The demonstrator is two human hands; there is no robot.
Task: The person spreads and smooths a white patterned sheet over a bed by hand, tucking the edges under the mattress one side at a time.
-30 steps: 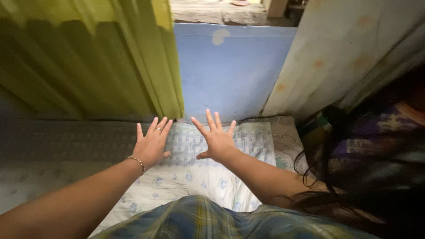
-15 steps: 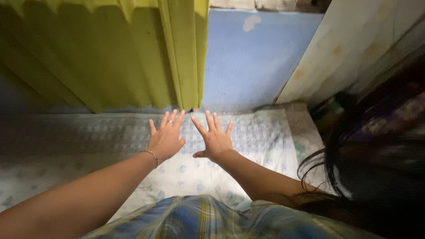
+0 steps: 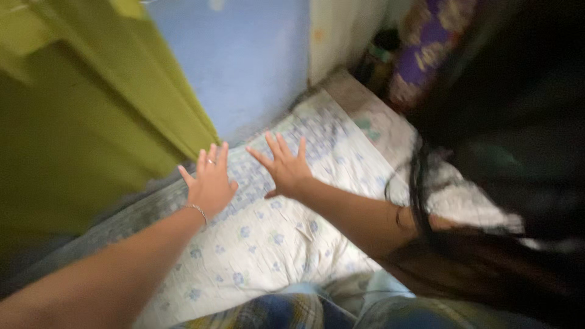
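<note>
While both our arms reach forward, the left hand (image 3: 210,181) lies spread, fingers apart, palm down on the pale floral sheet (image 3: 274,244), holding nothing; a ring and a thin bracelet (image 3: 196,209) show on it. Just beside it, our right hand (image 3: 286,167) is likewise open and flat, thumb out, pressing on the same cloth where a blue checked band of the print runs. We grip nothing with either hand. That sheet covers the bed (image 3: 378,131) in front of us and reaches toward the blue wall (image 3: 244,61) at its far edge. A yellow-green curtain (image 3: 91,122) hangs close at the left, near our left hand but apart from it. Dark hair (image 3: 487,152) falls across the right side of the view, and plaid cloth (image 3: 286,311) shows at the bottom. We judge the step in hand to be smoothing the sheet flat with both palms. A next move would call for light, even pressure sliding outward toward the edges, without bunching the cloth. The view is blurred, so finer creases we cannot tell.
</note>
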